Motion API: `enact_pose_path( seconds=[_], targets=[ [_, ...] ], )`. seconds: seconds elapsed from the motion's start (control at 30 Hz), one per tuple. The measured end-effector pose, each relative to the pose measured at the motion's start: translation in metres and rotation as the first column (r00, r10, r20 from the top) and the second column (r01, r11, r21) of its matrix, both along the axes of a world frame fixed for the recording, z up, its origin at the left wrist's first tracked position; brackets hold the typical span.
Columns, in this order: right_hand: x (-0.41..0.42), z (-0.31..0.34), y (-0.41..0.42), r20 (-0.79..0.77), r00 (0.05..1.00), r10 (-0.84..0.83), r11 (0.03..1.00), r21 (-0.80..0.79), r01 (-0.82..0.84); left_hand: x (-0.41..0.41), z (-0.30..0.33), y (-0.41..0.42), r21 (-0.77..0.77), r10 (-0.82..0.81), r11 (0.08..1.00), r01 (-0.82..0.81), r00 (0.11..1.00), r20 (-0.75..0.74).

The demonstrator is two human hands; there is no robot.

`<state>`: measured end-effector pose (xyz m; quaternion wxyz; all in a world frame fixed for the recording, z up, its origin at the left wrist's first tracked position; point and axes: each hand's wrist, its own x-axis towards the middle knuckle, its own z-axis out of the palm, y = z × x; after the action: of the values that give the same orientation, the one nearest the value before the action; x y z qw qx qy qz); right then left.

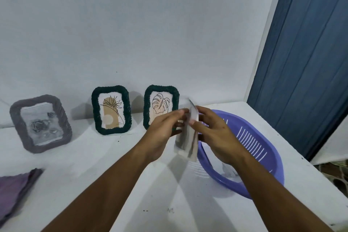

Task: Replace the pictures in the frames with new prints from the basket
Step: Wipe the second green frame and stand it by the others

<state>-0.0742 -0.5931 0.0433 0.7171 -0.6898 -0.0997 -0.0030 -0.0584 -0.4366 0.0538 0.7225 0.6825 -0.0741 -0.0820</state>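
— Where are the prints?
— A small stack of prints (187, 137), blurred, is held upright between both hands above the white desk (105, 165), at the near rim of the purple basket (263, 149).
— And the grip?
— The left hand (162, 133) pinches the stack's left edge; the right hand (216, 135) pinches its right side, thumb in front.
— The frames?
— Three stand against the wall: a grey frame (40, 123) on the left, a green frame (111, 110) with a flower print, another green frame (160, 103) with a leaf print just behind the left hand.
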Motion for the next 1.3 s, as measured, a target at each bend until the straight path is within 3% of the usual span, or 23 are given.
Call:
enact_pose_path(
  seconds=[0.17, 0.33, 0.6, 0.73, 0.8, 0.9, 0.97, 1.07, 1.2, 1.3],
  targets=[
    [0.004, 0.004, -0.016, -0.075, 0.987, -0.142, 0.989, 0.036, 0.145, 0.005, -0.001, -0.004, 0.192, 0.060, 0.978, -0.083, 0.991, 0.123],
    [0.013, 0.002, -0.036, -0.040, 0.970, -0.240, 0.970, -0.050, 0.238, 0.009, 0.000, -0.015, 0.037, 0.104, 0.994, -0.107, 0.993, 0.063],
    [0.027, -0.020, -0.081, 0.014, 0.947, -0.322, 0.913, -0.261, 0.314, 0.021, -0.014, -0.057, 0.127, 0.123, 0.983, -0.133, 0.989, 0.082],
    [0.035, -0.034, -0.105, 0.023, 0.953, -0.303, 0.821, -0.501, 0.273, 0.029, -0.025, -0.077, 0.329, 0.057, 0.940, -0.088, 0.993, 0.100],
    [0.041, -0.043, -0.112, -0.021, 0.960, -0.279, 0.716, -0.671, 0.194, 0.032, -0.032, -0.087, 0.509, -0.021, 0.860, -0.041, 0.993, 0.115],
    [0.043, -0.055, -0.115, -0.127, 0.966, -0.224, 0.580, -0.814, 0.027, 0.038, -0.045, -0.099, 0.777, -0.163, 0.629, 0.011, 0.980, 0.118],
    [0.044, -0.061, -0.115, -0.165, 0.969, -0.185, 0.493, -0.869, -0.054, 0.040, -0.050, -0.104, 0.877, -0.216, 0.480, 0.022, 0.972, 0.094],
    [0.046, -0.067, -0.115, -0.190, 0.969, -0.159, 0.394, -0.912, -0.114, 0.038, -0.052, -0.110, 0.952, -0.298, 0.306, 0.029, 0.952, 0.067],
    [0.048, -0.070, -0.115, -0.209, 0.965, -0.158, 0.339, -0.929, -0.146, 0.027, -0.052, -0.117, 0.999, -0.417, 0.034, -0.019, 0.908, 0.031],
    [0.048, -0.074, -0.115, -0.206, 0.966, -0.158, 0.323, -0.935, -0.146, 0.024, -0.057, -0.118, 0.993, -0.476, -0.078, -0.090, 0.878, 0.042]
  ],
)
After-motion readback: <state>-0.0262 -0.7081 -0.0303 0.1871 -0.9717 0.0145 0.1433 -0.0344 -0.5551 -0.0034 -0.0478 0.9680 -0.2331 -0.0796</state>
